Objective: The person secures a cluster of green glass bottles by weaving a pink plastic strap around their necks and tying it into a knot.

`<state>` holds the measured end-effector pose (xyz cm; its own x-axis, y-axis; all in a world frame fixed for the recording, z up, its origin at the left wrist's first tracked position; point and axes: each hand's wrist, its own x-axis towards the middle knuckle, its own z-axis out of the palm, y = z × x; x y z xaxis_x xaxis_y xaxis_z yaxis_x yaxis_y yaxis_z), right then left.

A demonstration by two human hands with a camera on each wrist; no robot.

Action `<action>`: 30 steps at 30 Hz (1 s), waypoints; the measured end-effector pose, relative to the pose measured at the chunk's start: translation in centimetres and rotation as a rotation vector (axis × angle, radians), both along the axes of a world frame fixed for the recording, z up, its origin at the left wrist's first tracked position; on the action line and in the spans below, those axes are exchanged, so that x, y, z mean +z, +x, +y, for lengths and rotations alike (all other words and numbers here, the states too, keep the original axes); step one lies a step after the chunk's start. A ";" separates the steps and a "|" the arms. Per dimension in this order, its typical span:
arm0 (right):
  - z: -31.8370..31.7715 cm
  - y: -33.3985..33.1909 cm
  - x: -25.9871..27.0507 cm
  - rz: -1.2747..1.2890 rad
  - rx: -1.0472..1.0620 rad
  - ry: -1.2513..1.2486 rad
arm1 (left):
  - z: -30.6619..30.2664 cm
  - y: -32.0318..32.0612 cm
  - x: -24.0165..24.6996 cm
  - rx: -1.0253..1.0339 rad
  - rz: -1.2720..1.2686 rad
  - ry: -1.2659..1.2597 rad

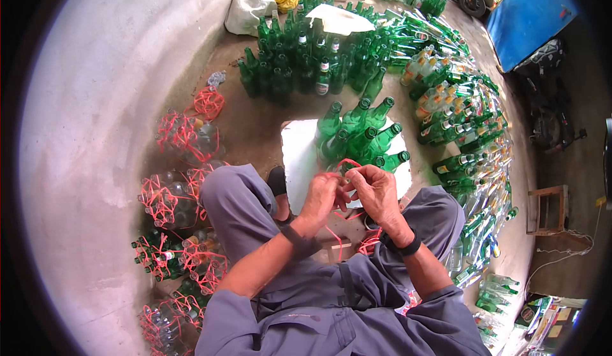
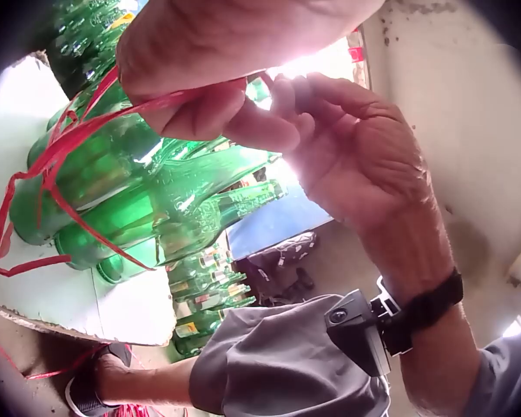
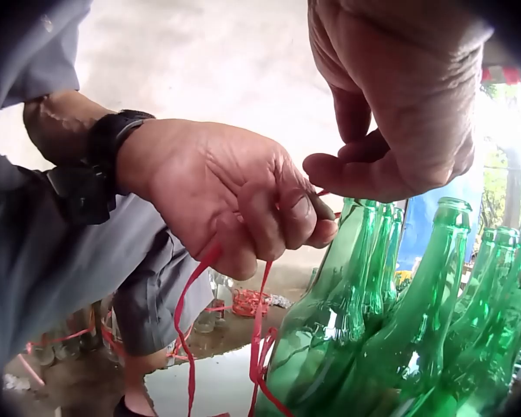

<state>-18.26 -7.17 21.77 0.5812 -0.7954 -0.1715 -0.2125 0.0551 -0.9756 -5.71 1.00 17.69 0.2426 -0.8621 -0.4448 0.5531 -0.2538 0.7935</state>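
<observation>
My left hand (image 1: 324, 196) grips a red plastic string (image 3: 185, 304) in its curled fingers, and loose lengths dangle below. Right beside it, my right hand (image 1: 376, 193) pinches a short stretch of the same string between thumb and finger; the pinch itself is partly hidden. Just beyond both hands, a cluster of green glass bottles (image 1: 360, 123) stands upright on a white board (image 1: 298, 152). In the left wrist view, strands of string (image 2: 56, 152) run across the sides of these bottles (image 2: 191, 187). The bottle necks (image 3: 451, 234) rise close to my right hand in the right wrist view.
More green bottles (image 1: 274, 75) stand behind the board, and a long heap of bottles (image 1: 472, 120) lines the right. Bundles of clear bottles (image 1: 169, 200) tied with red string lie along the left wall. A wooden stool (image 1: 548, 209) is at the far right.
</observation>
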 end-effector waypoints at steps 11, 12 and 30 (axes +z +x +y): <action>-0.1 0.3 -1.2 0.339 0.010 -0.751 | -0.1 -0.3 1.3 -0.033 -0.128 -0.097; 0.0 0.4 -1.3 0.340 0.010 -0.751 | -0.1 -0.3 1.1 -0.023 -0.125 -0.100; -0.2 1.2 -1.7 0.344 -0.014 -0.905 | 7.6 1.1 -0.1 -0.073 -0.110 0.036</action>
